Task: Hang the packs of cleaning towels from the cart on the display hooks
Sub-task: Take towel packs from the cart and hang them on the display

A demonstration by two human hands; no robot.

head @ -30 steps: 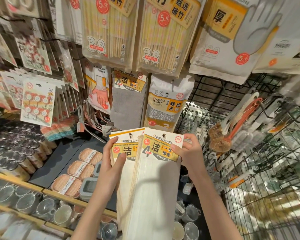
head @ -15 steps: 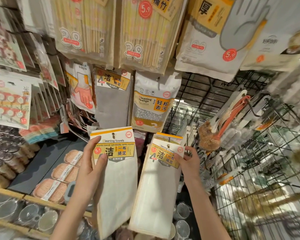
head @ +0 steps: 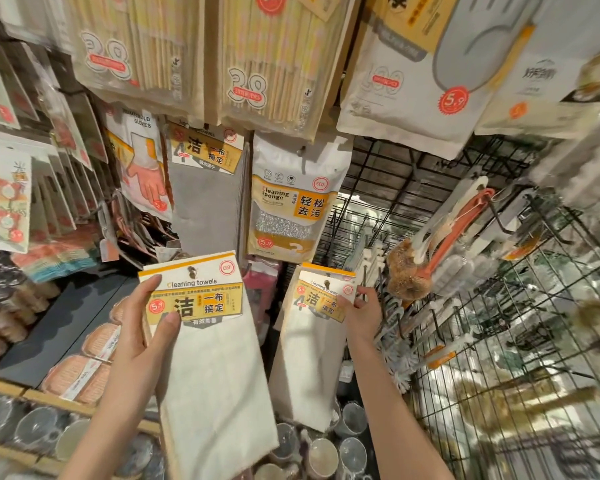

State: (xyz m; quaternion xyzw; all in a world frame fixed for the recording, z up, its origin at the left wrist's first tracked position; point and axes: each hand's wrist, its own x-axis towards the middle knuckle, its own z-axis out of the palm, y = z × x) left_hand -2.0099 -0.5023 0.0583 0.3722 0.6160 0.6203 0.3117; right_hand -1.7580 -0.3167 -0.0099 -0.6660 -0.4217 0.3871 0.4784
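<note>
Holding one cream-white cleaning towel pack with a yellow-and-white card header (head: 208,341) in my left hand (head: 142,327), thumb pressed over the front of the label and fingers curled round its left edge, so that grip is firmly on it. My right hand (head: 362,315) has a second cream cleaning towel pack with the same yellow header (head: 312,348), pinched by the right side of its card. The two packs hang side by side with a gap between them, both upright, cloth dangling down over the white ceramic mugs (head: 323,455) on the shelf below.

Straight above the left pack there's a grey cleaning towel pack (head: 207,199) already up on the display, and beside it a white cleaning sponge bag with a yellow label (head: 291,199). Higher up are big clear bags of bamboo chopsticks (head: 267,57), and a household gloves pack (head: 142,157) sits left of the grey towels. Off to my right is black wire grid racking (head: 492,358) with a brown bottle brush on an orange handle (head: 413,268) hanging near my right hand.
</note>
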